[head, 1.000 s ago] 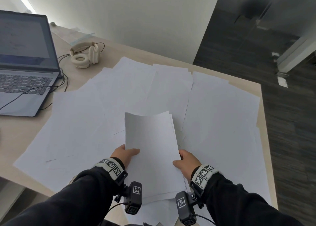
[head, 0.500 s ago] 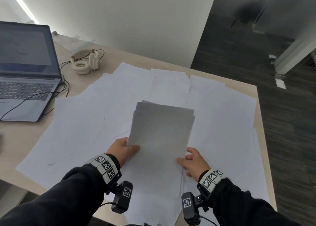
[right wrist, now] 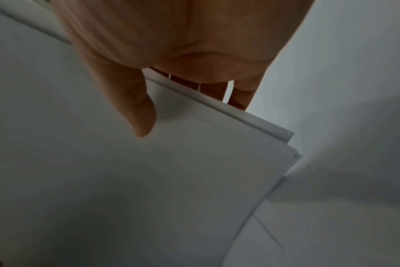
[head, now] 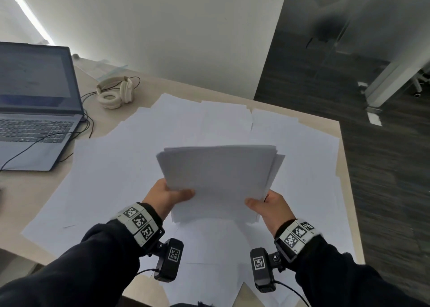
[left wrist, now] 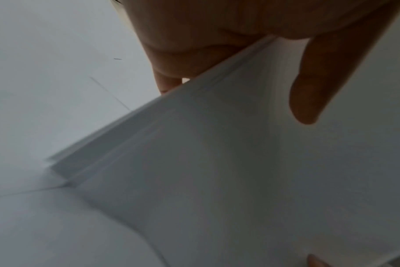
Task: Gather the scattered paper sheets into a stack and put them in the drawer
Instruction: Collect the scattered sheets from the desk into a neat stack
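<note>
A stack of paper (head: 218, 178) is held above the sheets (head: 116, 167) on the desk (head: 149, 85), pinched by the left hand (head: 167, 195) and right hand (head: 270, 208). Only the wrist views reveal fingers (right wrist: 240, 97) beneath it.

A right hand (right wrist: 171, 45) grips the edge of a stack of white paper (right wrist: 149, 180), thumb (right wrist: 137, 112) pressed on the top sheet, fingers (right wrist: 240, 95) curled beneath. The stack's sheets sit slightly offset at the corner, above more loose sheets (right wrist: 343, 216) lying below.
</note>
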A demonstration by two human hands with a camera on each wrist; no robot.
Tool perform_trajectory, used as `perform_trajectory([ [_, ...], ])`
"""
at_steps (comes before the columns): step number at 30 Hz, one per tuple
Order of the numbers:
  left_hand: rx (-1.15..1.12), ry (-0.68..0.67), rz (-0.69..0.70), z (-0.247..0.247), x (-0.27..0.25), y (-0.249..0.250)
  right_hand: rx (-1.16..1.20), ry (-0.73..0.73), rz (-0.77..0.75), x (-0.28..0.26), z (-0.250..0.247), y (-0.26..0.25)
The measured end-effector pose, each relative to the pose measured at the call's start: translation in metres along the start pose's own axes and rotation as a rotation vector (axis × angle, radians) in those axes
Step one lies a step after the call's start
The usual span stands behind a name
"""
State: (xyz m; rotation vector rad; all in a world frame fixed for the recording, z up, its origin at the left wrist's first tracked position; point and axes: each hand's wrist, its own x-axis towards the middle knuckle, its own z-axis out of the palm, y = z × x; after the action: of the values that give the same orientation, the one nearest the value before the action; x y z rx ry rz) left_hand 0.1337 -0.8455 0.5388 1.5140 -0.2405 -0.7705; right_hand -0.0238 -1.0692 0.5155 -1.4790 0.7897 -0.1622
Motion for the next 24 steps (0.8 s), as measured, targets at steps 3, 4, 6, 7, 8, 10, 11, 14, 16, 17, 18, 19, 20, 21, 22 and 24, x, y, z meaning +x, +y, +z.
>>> perform_trajectory([
  [3,0.034,-0.034,-0.041,0.003,-0.007,-0.017,-0.022,-0.04,0.048,-0.004,-0.001,0.013],
  [4,0.035,-0.036,-0.053,0.004,-0.008,-0.022,-0.036,-0.055,0.057,-0.006,-0.001,0.016],
  [6,0.035,-0.032,-0.069,0.006,-0.008,-0.026,-0.071,-0.077,0.065,-0.007,-0.001,0.019],
  [7,0.032,-0.032,-0.068,0.008,-0.008,-0.026,-0.084,-0.074,0.062,-0.008,0.0,0.018],
  [8,0.029,-0.036,-0.063,0.01,-0.007,-0.026,-0.086,-0.056,0.058,-0.008,0.0,0.018],
  [10,0.032,-0.048,-0.061,0.013,-0.005,-0.026,-0.072,-0.006,0.057,-0.01,0.002,0.017],
  [11,0.04,-0.048,-0.071,0.014,-0.005,-0.027,-0.068,0.006,0.065,-0.011,0.003,0.017],
  [14,0.139,-0.064,-0.128,0.014,-0.004,-0.035,-0.111,-0.038,0.092,-0.016,0.003,0.025],
  [16,0.247,-0.096,-0.152,0.014,-0.005,-0.04,-0.214,-0.055,0.107,-0.019,0.001,0.029],
  [17,0.291,-0.108,-0.156,0.014,-0.005,-0.042,-0.258,-0.047,0.111,-0.02,0.0,0.029],
  [18,0.326,-0.111,-0.157,0.015,-0.004,-0.043,-0.281,-0.032,0.113,-0.02,-0.001,0.03],
  [19,0.366,-0.112,-0.16,0.015,-0.003,-0.045,-0.293,-0.021,0.113,-0.021,-0.003,0.03],
  [20,0.401,-0.111,-0.158,0.015,-0.001,-0.046,-0.308,-0.017,0.113,-0.022,-0.004,0.032],
  [21,0.448,-0.103,-0.165,0.015,0.0,-0.047,-0.331,-0.016,0.118,-0.023,-0.006,0.032],
  [22,0.49,-0.101,-0.168,0.016,0.001,-0.048,-0.364,-0.022,0.125,-0.023,-0.007,0.033],
  [24,0.579,-0.1,-0.173,0.015,0.004,-0.052,-0.44,-0.034,0.134,-0.024,-0.009,0.036],
])
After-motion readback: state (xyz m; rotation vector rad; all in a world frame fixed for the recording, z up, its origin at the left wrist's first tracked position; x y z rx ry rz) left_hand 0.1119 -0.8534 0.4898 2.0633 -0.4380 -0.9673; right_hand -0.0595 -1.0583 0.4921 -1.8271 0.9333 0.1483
